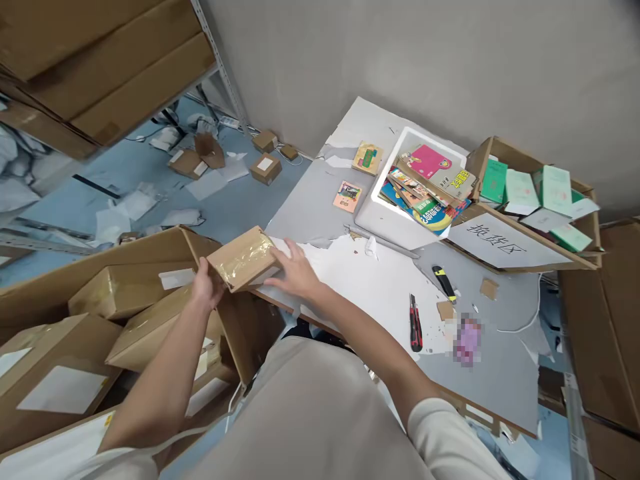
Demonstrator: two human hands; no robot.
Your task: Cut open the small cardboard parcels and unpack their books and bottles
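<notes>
Large open carton (234, 323) at left held several brown boxes (113, 290), some with white labels. On the counter (505, 373), a cardboard bin (480, 161) at the far right held green-and-white packets (523, 190). A taped box (245, 258) was held up beside the carton's rim, near the counter edge. Left hand (209, 288): fingers curled, gripping its near left end. Right hand (299, 272): fingers parted, thumb apart, grasping the opposite end.
</notes>
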